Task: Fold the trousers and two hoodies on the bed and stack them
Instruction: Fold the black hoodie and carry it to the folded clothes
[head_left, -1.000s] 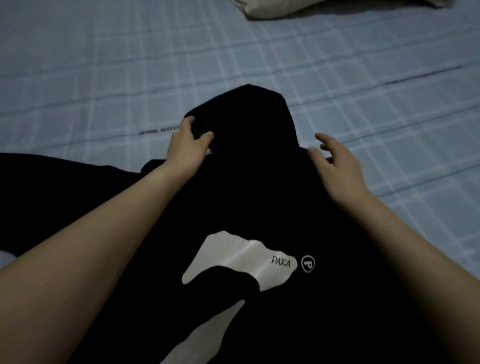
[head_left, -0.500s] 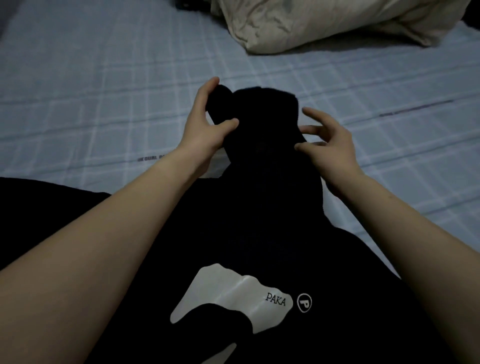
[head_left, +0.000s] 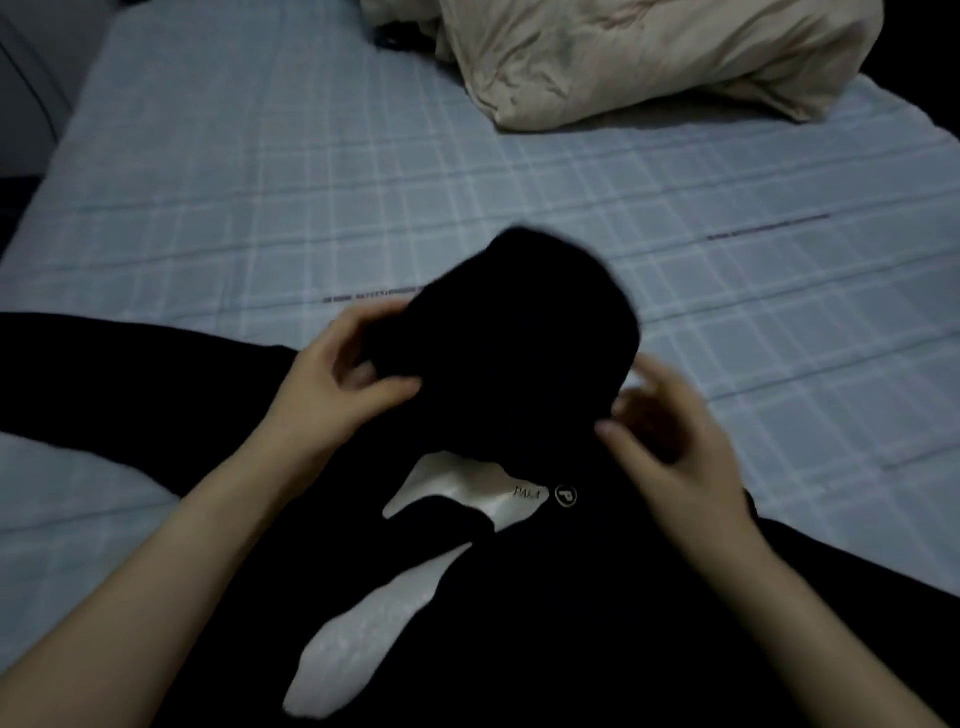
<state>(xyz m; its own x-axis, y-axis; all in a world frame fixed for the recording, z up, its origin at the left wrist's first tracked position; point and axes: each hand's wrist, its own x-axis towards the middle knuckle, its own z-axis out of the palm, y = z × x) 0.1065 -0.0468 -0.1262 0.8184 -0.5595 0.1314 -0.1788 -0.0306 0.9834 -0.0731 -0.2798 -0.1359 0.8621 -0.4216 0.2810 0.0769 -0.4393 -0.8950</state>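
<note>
A black hoodie (head_left: 597, 597) with a white print and a small round logo lies front-up on the bed (head_left: 260, 171) before me. Its hood (head_left: 519, 332) is lifted and folded toward me over the chest. My left hand (head_left: 337, 384) pinches the hood's left edge between thumb and fingers. My right hand (head_left: 670, 441) holds the hood's right edge with curled fingers; it is blurred. One sleeve (head_left: 104, 374) stretches left across the sheet. No trousers or second hoodie can be made out.
A crumpled beige pillow or duvet (head_left: 649, 57) lies at the far right of the light checked sheet. A small dark item (head_left: 400, 34) lies beside it. The bed's left edge (head_left: 47, 171) borders a dark floor.
Both hands took hold of the hood at its sides and brought it down toward me, over the chest of the hoodie. The camera tilted up, showing more of the pillow.
</note>
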